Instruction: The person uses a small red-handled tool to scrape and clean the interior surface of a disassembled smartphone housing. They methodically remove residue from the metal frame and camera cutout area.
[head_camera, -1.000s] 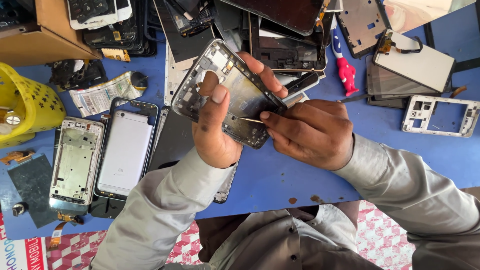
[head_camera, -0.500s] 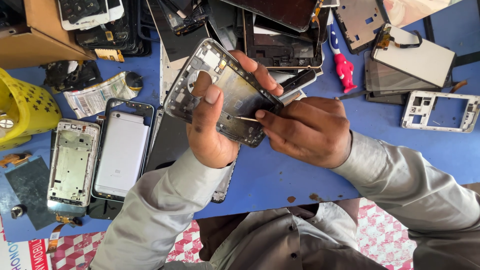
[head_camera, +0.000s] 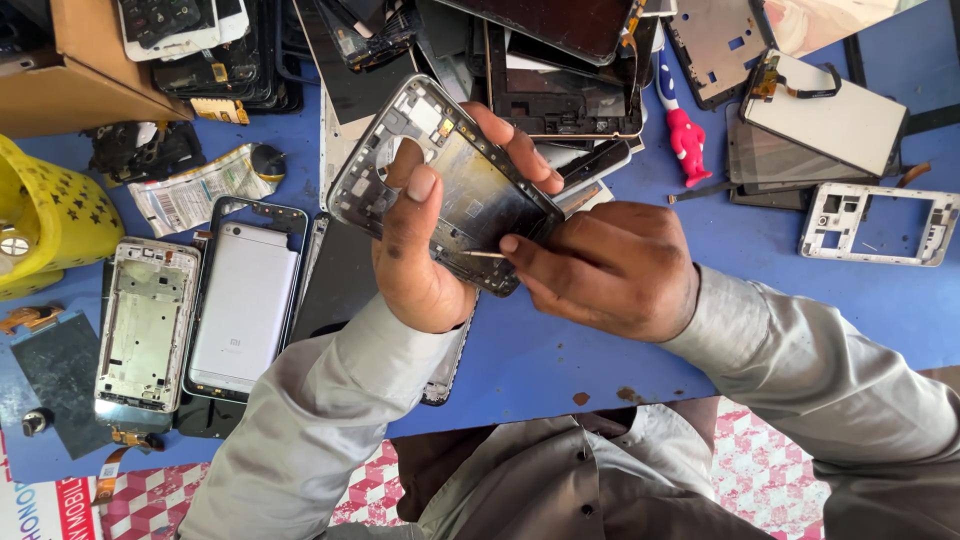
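Both hands grip a phone frame and thin tool above blue table, phone parts crowding around

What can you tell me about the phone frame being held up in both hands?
The phone frame is a dark grey, metal-looking mid-frame, stripped of screen and back, with a round cut-out and small cut-outs near its upper-left end. It is held tilted above the blue table, long axis running upper left to lower right. The left hand grips it, thumb across its face, fingers behind. The right hand presses a thin pale tool against its lower edge.
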